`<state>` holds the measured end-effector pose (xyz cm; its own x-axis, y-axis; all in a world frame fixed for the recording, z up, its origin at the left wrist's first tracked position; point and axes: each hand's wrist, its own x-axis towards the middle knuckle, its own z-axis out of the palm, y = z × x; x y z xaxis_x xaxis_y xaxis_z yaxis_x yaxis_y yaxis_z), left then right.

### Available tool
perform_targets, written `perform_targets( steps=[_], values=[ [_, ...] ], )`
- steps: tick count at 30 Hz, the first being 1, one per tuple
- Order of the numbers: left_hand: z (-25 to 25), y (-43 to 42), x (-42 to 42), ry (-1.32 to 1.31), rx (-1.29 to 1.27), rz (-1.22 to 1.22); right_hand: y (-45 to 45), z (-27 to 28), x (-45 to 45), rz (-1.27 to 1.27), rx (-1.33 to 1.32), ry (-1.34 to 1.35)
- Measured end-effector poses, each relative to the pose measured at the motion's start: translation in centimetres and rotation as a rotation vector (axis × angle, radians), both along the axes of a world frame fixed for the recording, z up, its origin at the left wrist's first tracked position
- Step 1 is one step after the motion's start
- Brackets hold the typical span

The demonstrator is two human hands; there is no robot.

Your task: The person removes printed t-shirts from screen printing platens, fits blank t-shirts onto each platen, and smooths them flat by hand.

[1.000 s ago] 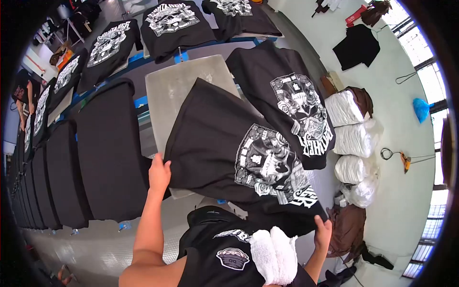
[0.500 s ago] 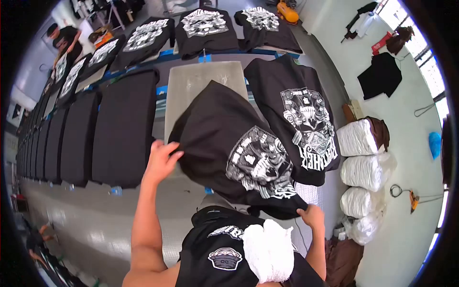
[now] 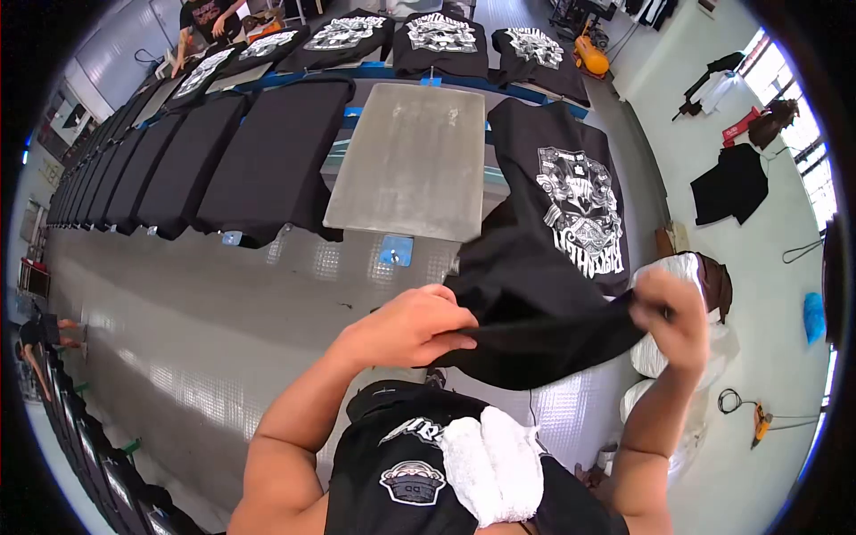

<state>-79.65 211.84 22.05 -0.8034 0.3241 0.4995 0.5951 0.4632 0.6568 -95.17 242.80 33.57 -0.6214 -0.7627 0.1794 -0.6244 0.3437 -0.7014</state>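
A black T-shirt (image 3: 535,294) hangs stretched between my two hands in front of my body. My left hand (image 3: 415,325) pinches its near left edge, thumb and fingers closed on the cloth. On the other side my right hand (image 3: 670,316), slightly blurred, grips the right end of the same edge. The shirt's print is hidden in the folds. Just beyond lies a bare grey platen (image 3: 410,160). To its right a printed black T-shirt (image 3: 580,196) with a white skull design lies on its support, its lower left partly covered by the held shirt.
Plain black shirts on platens (image 3: 276,156) run in a row to the left. Printed shirts (image 3: 441,40) line the far side. A person (image 3: 209,22) stands at the far left. White wrapped bundles (image 3: 651,357) are stacked against the right wall. A white cloth (image 3: 492,468) hangs on my chest.
The shirt has come off the grey platen and toward me, bunching up. My left hand has moved right and now grips its edge; my right hand has risen. The view has shifted left.
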Motion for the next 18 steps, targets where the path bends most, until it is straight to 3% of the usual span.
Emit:
perform_targets(
  steps=[2, 3, 5, 6, 7, 8, 10, 12, 14, 16, 18],
  values=[
    [2.3, 0.9, 2.6, -0.006, -0.025, 0.081, -3.6, -1.0, 0.2, 0.296, 0.139, 0.603],
    [3.9, 1.7, 3.1, -0.021, -0.117, 0.086, -6.6, -2.0, 3.3, 0.368, -0.036, 0.417],
    [4.4, 2.8, 4.1, -0.088, -0.237, 0.139, -10.3, -3.0, 8.4, 0.415, -0.046, 0.002],
    [4.6, 1.9, 5.0, -0.171, -0.186, 0.219, -11.2, -3.0, 9.4, 0.399, 0.117, -0.21],
    [4.8, 0.8, 6.3, -0.26, -0.129, 0.294, -12.0, -4.3, 9.3, 0.433, 0.049, -0.177],
    [4.8, -0.6, 7.6, -0.349, -0.069, 0.364, -12.7, -3.1, 10.0, 0.422, 0.225, -0.256],
    [3.8, -3.6, 9.7, -0.546, 0.067, 0.268, -14.0, -4.2, 11.9, 0.541, 0.14, -0.076],
    [-0.5, -6.9, 11.4, -0.636, 0.054, 0.2, -15.7, -5.2, 12.5, 0.656, -0.051, 0.039],
    [-7.4, -12.5, 13.3, -0.633, -0.074, 0.156, -16.4, -5.5, 11.5, 0.587, -0.111, -0.047],
    [-13.1, -18.0, 16.3, -0.874, -0.084, 0.289, -16.1, -6.7, 11.0, 0.363, -0.27, -0.381],
    [-17.6, -22.5, 19.6, -0.812, 0.083, 0.444, -14.9, -7.7, 9.9, 0.25, -0.273, -0.522]
  ],
)
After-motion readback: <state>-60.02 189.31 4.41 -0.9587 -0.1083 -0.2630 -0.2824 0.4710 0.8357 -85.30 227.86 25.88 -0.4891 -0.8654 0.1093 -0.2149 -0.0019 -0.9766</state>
